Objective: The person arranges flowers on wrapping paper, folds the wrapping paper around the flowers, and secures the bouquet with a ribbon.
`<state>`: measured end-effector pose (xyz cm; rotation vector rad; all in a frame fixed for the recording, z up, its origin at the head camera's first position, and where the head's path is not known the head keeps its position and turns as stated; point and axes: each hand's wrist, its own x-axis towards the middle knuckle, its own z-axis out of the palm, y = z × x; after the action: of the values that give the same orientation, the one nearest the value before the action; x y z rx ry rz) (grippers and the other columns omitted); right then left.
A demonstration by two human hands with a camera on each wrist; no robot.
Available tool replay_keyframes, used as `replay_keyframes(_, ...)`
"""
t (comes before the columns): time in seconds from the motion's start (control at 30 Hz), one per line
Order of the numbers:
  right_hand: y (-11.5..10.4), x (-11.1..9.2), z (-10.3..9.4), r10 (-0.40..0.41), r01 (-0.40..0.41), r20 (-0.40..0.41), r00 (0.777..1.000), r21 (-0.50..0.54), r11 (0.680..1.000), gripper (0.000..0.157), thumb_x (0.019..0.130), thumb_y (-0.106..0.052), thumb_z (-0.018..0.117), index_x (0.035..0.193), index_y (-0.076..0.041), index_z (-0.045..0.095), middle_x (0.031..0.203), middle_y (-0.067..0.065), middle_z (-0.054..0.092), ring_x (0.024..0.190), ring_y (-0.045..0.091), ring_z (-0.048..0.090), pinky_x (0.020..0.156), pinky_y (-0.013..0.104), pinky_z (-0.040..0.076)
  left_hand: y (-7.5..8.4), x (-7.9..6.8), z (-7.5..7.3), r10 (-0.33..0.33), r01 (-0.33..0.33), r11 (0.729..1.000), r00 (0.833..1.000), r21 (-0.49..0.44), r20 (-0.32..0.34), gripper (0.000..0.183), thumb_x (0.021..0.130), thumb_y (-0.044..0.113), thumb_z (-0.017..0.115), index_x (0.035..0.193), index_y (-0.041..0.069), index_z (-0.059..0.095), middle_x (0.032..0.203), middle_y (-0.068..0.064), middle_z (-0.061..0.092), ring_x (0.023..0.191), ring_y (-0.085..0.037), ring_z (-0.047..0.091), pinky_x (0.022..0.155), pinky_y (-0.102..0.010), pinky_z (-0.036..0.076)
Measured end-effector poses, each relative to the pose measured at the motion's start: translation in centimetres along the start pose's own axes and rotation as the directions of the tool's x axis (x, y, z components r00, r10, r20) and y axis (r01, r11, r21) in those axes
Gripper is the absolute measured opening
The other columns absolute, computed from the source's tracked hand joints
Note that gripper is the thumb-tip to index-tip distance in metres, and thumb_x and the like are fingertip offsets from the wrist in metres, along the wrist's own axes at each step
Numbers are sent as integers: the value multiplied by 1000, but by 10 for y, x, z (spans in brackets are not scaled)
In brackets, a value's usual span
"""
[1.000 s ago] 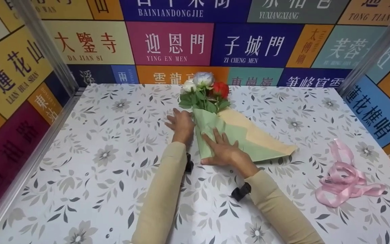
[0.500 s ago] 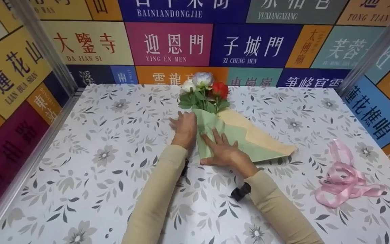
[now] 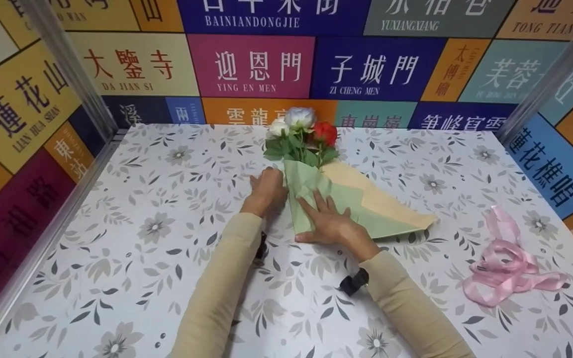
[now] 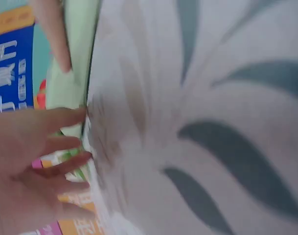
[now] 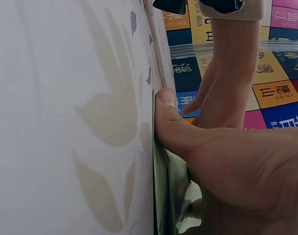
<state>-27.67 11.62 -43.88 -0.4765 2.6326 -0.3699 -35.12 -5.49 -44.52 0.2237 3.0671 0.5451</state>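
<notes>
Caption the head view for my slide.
Right hand spread on folded green-and-peach paper, left hand at its edge; white, lilac and red flowers at its top; glossy pink ribbon at right.

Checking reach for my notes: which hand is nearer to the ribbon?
Right. In the head view, the right hand rests on the paper, left of the ribbon; the left hand is farther left, beside the paper's left edge.

The place resembles a small booth, though its exact kind cannot be told: walls (image 3: pixel 249 64) of coloured blocks bearing Chinese characters and romanised names stand on three sides of a flower-printed tabletop (image 3: pixel 82 258), with posts (image 3: pixel 70 64) at the corners.
</notes>
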Motion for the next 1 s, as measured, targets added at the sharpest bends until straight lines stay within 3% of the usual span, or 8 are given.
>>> replay_keyframes(0.17,-2,2,2,-10,10,0,1000,0,1000,99,91,-57,64,163,-26,2,167,17,-19,152,50,-7,110,82,2,-16,-1,-1,106,-102,993,991,-54,79,42,103,18,50,144,7,51,145,-21,50,140,-36,44,116,-66,29)
replay_keyframes(0.3,-5,2,3,-14,14,0,1000,-5,1000,99,91,-57,65,163,-27,3,167,16,-19,153,50,-6,110,82,3,-20,0,-1,128,-138,990,973,39,192,54,107,24,36,158,7,28,165,-15,27,154,-37,22,121,-65,21)
replay_keyframes(0.4,-6,1,3,-7,7,-3,1000,-12,1000,99,91,-57,65,162,-28,3,167,15,-19,153,49,-7,111,82,3,-18,2,-1,119,-154,981,958,118,263,56,109,26,29,160,4,18,169,-10,16,157,-36,12,121,-66,18)
replay_keyframes(0.5,-7,2,3,-9,9,2,1000,-13,1000,99,91,-57,65,162,-27,2,167,16,-19,153,49,-6,110,82,4,-12,3,0,99,-141,977,965,162,242,55,108,21,31,158,1,24,168,-13,20,156,-34,17,120,-65,21)
replay_keyframes(0.6,-7,2,2,-11,11,5,1000,-3,1000,99,91,-57,64,162,-27,2,167,16,-20,153,49,-7,110,82,3,-3,1,0,127,-162,962,978,220,163,45,105,13,41,146,-4,45,158,-18,39,149,-36,33,118,-64,28)
replay_keyframes(0.67,-7,1,1,-7,7,4,1000,4,1000,98,91,-56,64,162,-28,3,167,15,-20,153,49,-8,110,82,3,2,0,0,167,-196,944,978,264,129,38,102,9,46,135,-4,57,147,-19,51,143,-36,41,116,-62,33)
replay_keyframes(0.8,-6,0,0,-5,4,9,1000,11,1000,98,92,-56,64,162,-28,3,167,15,-21,153,48,-9,111,82,1,9,-2,1,201,-239,926,967,292,154,29,99,6,52,122,-3,66,135,-18,58,134,-34,49,114,-54,39)
replay_keyframes(1.0,-3,1,1,-1,1,2,1000,13,1000,99,91,-57,64,162,-27,3,167,15,-21,153,48,-10,110,82,1,15,0,-1,155,-196,952,971,234,182,34,99,5,49,129,-3,61,143,-18,53,135,-38,50,118,-53,36)
